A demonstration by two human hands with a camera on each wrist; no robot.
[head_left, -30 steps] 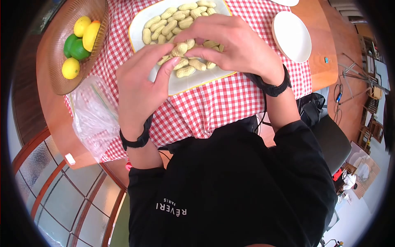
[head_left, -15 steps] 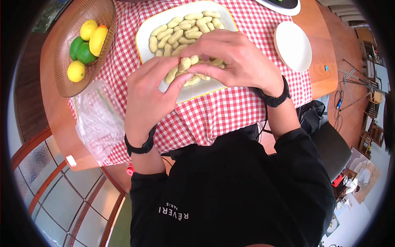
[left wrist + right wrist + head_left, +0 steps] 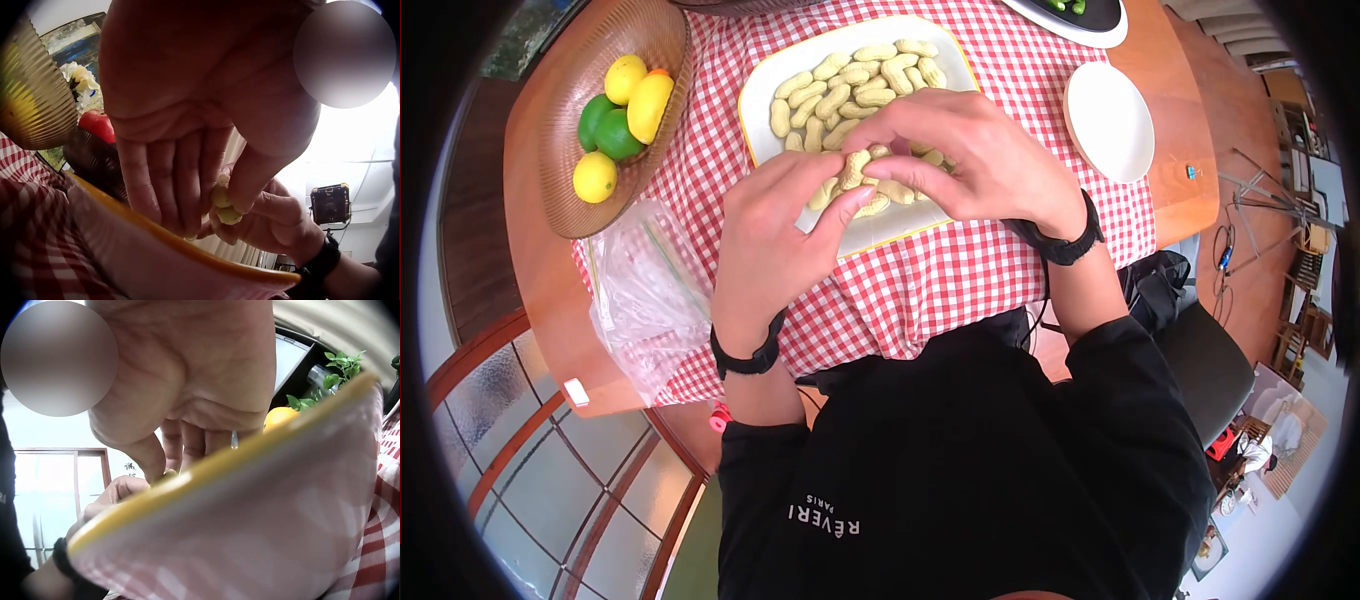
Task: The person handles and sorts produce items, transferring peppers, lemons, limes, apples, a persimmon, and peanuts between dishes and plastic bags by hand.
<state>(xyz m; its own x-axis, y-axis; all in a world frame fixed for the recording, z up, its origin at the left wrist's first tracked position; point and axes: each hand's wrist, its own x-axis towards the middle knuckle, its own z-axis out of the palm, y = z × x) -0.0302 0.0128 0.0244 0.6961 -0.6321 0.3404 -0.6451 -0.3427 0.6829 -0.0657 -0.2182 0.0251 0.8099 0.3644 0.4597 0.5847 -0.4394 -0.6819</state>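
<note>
Both hands meet over a white, yellow-rimmed dish [image 3: 762, 88] of unshelled peanuts [image 3: 833, 101]. My left hand [image 3: 775, 235] pinches a pale peanut [image 3: 856, 168] between thumb and forefinger. From the other side, my right hand [image 3: 985, 160] grips it with thumb and fingertips, where a browner piece shows at the far end. The left wrist view shows the peanut [image 3: 220, 195] between the two thumbs, with a lumpy lower part. In the right wrist view the dish's rim [image 3: 250, 456] hides most of the fingertips' work.
A ribbed amber bowl [image 3: 560, 205] holding lemons and green citrus stands at left. Below it lies a clear plastic bag [image 3: 645, 300] on the red checked cloth [image 3: 880, 300]. An oval white plate [image 3: 1110, 125] sits at right, and a dark-topped round thing [image 3: 1090, 20] behind it.
The head view has shifted, so table and hands appear lower. Both hands stay together at the peanut, which has turned slightly between the fingers; a browner piece now shows beside it.
</note>
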